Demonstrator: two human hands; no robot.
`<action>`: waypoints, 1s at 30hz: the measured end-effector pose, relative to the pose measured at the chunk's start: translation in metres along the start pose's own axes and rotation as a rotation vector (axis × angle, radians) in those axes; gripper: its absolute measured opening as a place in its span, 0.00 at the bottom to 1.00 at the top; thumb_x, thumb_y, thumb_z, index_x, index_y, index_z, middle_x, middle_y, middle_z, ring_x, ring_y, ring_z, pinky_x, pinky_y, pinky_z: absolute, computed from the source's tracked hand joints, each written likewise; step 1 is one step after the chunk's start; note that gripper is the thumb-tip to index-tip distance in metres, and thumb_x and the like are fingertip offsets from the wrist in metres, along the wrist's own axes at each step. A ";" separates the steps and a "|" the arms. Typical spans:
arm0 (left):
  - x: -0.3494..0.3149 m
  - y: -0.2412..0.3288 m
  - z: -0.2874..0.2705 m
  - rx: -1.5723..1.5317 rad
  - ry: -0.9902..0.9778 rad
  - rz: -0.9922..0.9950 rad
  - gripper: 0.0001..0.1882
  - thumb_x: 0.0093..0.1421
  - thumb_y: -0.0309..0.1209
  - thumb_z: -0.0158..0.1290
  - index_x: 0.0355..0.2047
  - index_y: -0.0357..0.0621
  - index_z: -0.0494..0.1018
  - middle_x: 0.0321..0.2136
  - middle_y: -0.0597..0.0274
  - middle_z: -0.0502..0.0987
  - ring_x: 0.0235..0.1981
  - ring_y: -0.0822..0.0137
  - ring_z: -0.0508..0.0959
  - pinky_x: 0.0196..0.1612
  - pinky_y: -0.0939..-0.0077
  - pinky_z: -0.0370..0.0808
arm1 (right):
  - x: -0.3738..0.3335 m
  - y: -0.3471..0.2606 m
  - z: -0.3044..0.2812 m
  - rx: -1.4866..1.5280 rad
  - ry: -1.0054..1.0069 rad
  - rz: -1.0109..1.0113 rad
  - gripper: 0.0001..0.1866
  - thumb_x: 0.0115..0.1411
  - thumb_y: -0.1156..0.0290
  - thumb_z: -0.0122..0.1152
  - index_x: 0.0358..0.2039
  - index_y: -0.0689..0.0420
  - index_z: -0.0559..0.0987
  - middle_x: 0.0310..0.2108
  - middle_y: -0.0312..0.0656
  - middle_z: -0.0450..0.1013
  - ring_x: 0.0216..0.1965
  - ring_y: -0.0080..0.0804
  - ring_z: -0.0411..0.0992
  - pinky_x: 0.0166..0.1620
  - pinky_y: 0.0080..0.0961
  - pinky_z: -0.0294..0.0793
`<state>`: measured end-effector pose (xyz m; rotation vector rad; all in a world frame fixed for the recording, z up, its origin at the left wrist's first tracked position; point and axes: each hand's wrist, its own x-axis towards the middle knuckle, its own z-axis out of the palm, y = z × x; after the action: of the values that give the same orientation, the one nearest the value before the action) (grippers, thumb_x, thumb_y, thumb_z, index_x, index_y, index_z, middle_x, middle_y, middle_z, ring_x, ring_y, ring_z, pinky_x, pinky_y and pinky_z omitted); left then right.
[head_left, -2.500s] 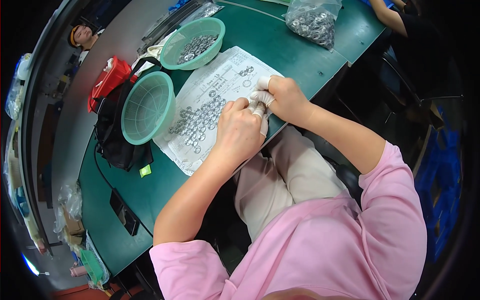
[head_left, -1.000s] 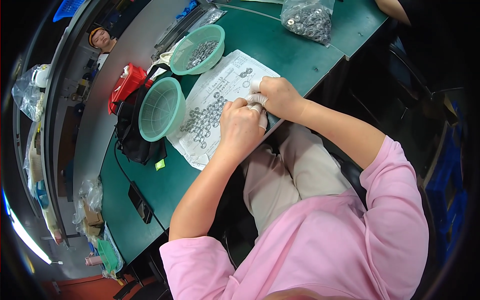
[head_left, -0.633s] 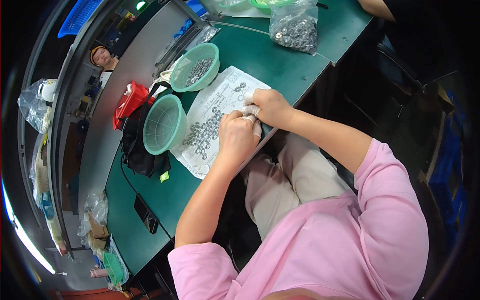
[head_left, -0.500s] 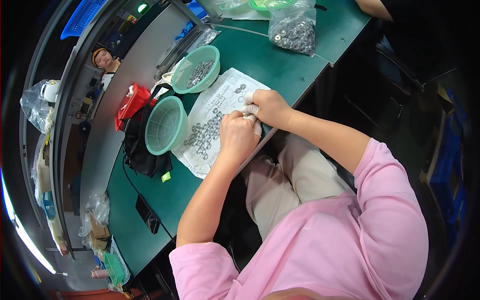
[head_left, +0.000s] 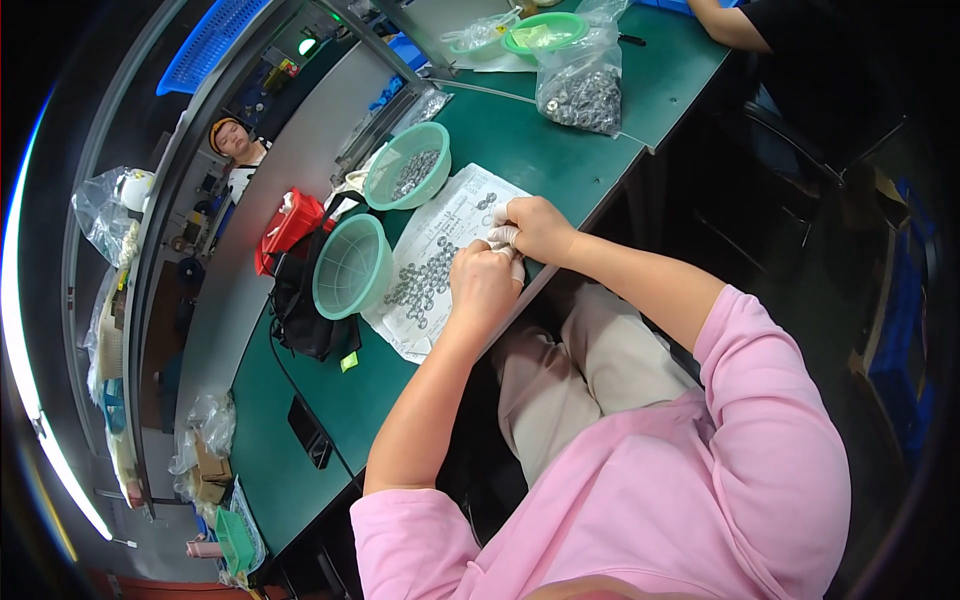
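Note:
Both hands meet over the near edge of a printed paper sheet. My left hand is closed, and white finger covers show at its fingertips. Against it, my right hand is closed too, with covered thumb and fingers bent inward. What they pinch between them is hidden by the fingers. Many small round metal parts lie spread on the sheet just left of my left hand. A few more metal rings rest on it beyond my right hand.
An empty green basket and another green basket with metal parts stand left of the sheet. Behind them are a red container and a black bag. A plastic bag of metal parts sits farther off. A co-worker's arm shows at upper right.
The view has shifted a little, so the table and baskets appear slightly lower and farther right. My hands stay together over the sheet in nearly the same pose.

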<state>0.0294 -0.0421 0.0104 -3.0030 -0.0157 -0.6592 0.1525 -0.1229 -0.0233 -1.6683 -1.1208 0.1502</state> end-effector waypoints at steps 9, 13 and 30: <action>-0.001 0.004 -0.002 -0.020 -0.015 -0.027 0.06 0.48 0.30 0.55 0.23 0.41 0.79 0.19 0.55 0.77 0.27 0.57 0.76 0.33 0.63 0.74 | -0.001 0.001 0.002 -0.010 0.014 -0.008 0.08 0.52 0.66 0.61 0.29 0.57 0.78 0.28 0.47 0.74 0.33 0.45 0.73 0.35 0.38 0.70; -0.003 0.007 -0.004 -0.006 -0.011 -0.028 0.06 0.48 0.30 0.55 0.23 0.41 0.79 0.19 0.55 0.77 0.27 0.57 0.76 0.32 0.63 0.74 | -0.004 0.004 0.006 0.017 0.049 -0.035 0.08 0.52 0.66 0.61 0.30 0.57 0.78 0.28 0.48 0.74 0.33 0.45 0.73 0.36 0.37 0.71; -0.002 0.008 -0.006 -0.082 0.004 -0.156 0.08 0.50 0.32 0.57 0.31 0.48 0.81 0.20 0.52 0.76 0.29 0.55 0.76 0.34 0.62 0.74 | 0.005 0.006 0.000 0.320 0.293 0.052 0.13 0.52 0.66 0.64 0.26 0.65 0.76 0.24 0.51 0.73 0.24 0.44 0.72 0.30 0.34 0.70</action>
<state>0.0252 -0.0500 0.0142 -3.1024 -0.2309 -0.6967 0.1584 -0.1194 -0.0262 -1.3814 -0.7872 0.1072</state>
